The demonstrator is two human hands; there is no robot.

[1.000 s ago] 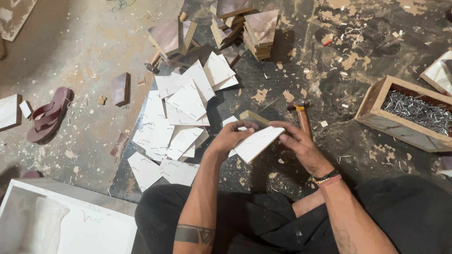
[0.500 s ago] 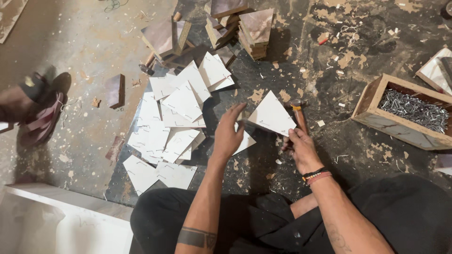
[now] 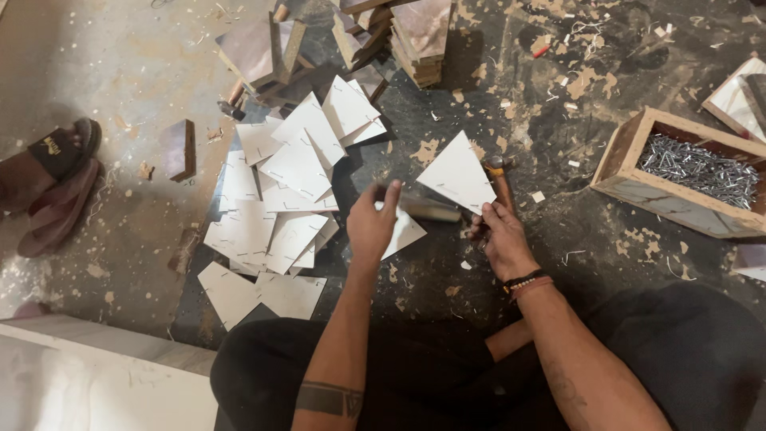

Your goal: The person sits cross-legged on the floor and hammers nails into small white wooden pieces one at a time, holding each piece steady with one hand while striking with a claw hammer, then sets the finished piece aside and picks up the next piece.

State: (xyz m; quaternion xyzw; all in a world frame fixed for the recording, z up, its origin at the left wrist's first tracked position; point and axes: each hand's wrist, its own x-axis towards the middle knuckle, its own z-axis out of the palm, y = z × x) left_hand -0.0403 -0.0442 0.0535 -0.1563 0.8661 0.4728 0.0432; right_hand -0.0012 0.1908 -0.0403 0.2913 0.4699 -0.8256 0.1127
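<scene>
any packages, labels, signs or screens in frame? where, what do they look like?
No signs or screens.
Nail box: right of the right hand, open wooden rectangle, pale rim, grey nails inside.
Sandal strap mark: far left, small light print on dark strap, too small to read.

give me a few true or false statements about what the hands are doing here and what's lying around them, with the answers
1. The right hand holds up a white triangular panel. True.
2. The wooden box is full of white panels. False: it holds metal nails.
3. The pile of white panels lies left of the left hand. True.
4. The left hand has a grip on a hammer. False: it is open, over a blurred block.
5. A sandalled foot shows at the left edge. True.
</scene>
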